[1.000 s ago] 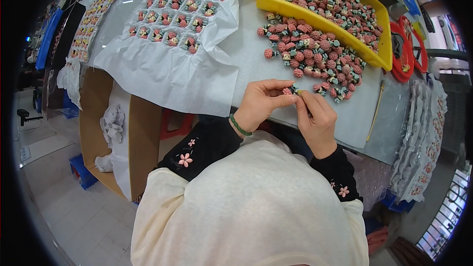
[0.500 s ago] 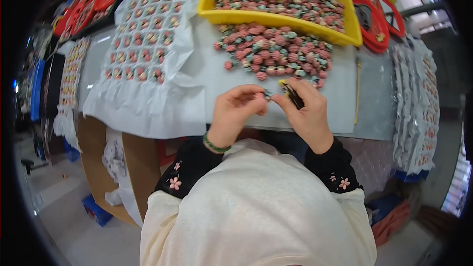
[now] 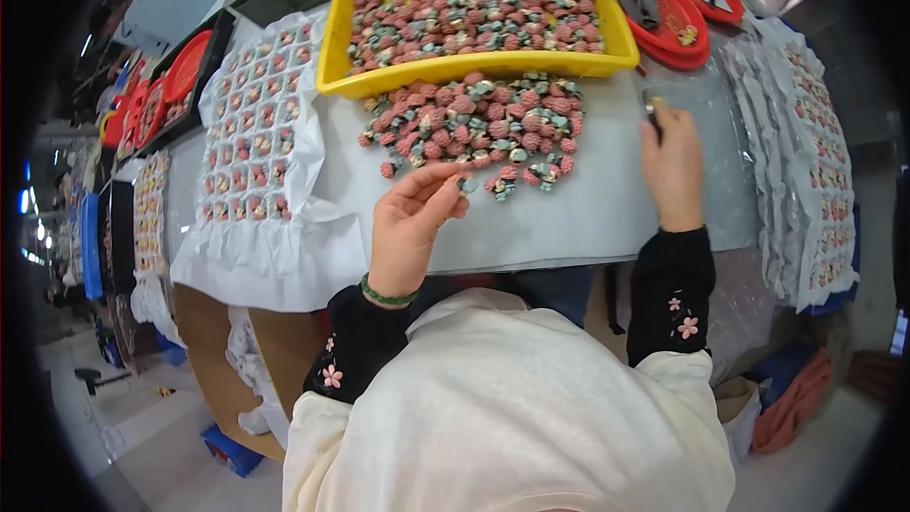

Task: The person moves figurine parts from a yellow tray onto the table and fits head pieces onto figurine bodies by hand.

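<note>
My left hand (image 3: 408, 232), with a green beaded bracelet at the wrist, pinches a small ornament piece (image 3: 467, 185) whose grey-green leaf-like part sticks out past the fingertips. The rest of it is hidden by the fingers. Just beyond lies a loose pile of pink ridged, berry-like ornaments (image 3: 474, 128) with grey-green and cream parts. At the right side of the white work surface (image 3: 569, 223), my right hand (image 3: 675, 166) is closed around a small dark tool (image 3: 653, 118). Its kind cannot be made out, as the fingers cover most of it.
A yellow bin (image 3: 474, 66) full of similar ornaments stands behind the pile. Left is a white cell tray (image 3: 248, 133) of ornaments; stacked trays (image 3: 815, 171) stand right. Red dishes (image 3: 668, 24) sit at the back right. A cardboard box (image 3: 294, 346) is below the table edge.
My right hand has moved away from the left, out to the right with the dark tool. My left hand still pinches its piece. The head view has shifted.
</note>
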Demonstrator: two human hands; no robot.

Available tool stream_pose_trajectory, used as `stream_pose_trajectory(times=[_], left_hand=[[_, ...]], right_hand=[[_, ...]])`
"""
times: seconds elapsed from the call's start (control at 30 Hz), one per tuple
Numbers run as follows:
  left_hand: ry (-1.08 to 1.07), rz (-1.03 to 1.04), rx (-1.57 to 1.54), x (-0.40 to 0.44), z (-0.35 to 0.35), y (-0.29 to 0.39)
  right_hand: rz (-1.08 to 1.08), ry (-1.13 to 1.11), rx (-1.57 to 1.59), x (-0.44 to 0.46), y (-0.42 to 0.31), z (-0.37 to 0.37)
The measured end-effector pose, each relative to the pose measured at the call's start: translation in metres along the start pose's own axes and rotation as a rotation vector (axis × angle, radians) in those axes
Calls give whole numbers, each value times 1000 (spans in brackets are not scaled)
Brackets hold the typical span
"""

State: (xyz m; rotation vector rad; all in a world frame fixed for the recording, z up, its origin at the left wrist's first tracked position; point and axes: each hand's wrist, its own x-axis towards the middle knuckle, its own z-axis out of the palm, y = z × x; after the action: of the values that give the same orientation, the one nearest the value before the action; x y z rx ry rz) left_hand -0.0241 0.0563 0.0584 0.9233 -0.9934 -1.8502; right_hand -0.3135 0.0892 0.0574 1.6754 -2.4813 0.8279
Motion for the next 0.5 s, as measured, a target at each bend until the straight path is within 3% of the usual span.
stream_pose_trajectory(times=[0.13,0.37,0.5], left_hand=[[101,-6,-55,3,0,-1],[48,-18,-97,4,-16,-7],[50,-34,-64,1,-23,-9]], right_hand=[[14,-8,-201,17,41,7],[80,-140,-353,21,60,12],[-34,4,-341,17,61,15]])
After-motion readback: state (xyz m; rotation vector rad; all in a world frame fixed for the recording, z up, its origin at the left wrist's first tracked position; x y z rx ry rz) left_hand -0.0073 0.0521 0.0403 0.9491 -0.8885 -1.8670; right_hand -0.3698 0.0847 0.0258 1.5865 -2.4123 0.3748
